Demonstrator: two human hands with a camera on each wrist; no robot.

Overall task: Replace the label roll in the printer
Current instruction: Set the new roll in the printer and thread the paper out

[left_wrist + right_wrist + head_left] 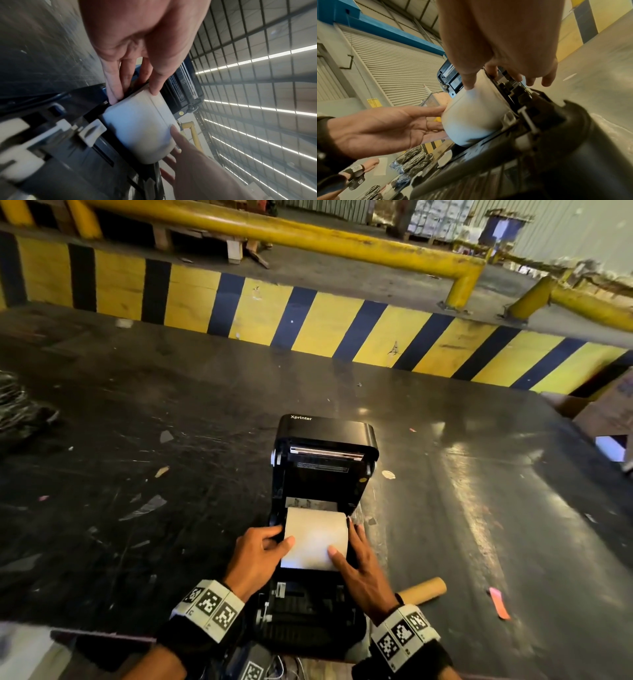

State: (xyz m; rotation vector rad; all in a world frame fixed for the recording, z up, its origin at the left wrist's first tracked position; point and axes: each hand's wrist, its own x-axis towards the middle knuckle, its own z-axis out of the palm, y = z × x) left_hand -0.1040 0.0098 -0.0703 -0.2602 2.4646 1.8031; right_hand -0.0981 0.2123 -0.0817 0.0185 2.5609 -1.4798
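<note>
A black printer (325, 446) stands on the dark table with its lid tilted up and back. A white label roll (315, 539) lies across its open bay. My left hand (274, 537) is at the roll's left end: straight fingers against the end face, thumb resting on top. My right hand (354, 546) mirrors it at the right end, thumb on the roll. The left wrist view shows the roll (140, 128) between my left hand (137, 81) and my right hand (185, 155). The right wrist view shows the roll (471, 117), my right hand (488, 65) and the flat left hand (393, 124).
An empty cardboard core (423, 594) lies on the table (137, 440) right of the printer, with a pink scrap (498, 604) beyond it. A cardboard box (606, 409) sits at the right edge, a dark wrapped bundle (17, 409) at the left. A yellow-and-black striped barrier (308, 320) runs behind.
</note>
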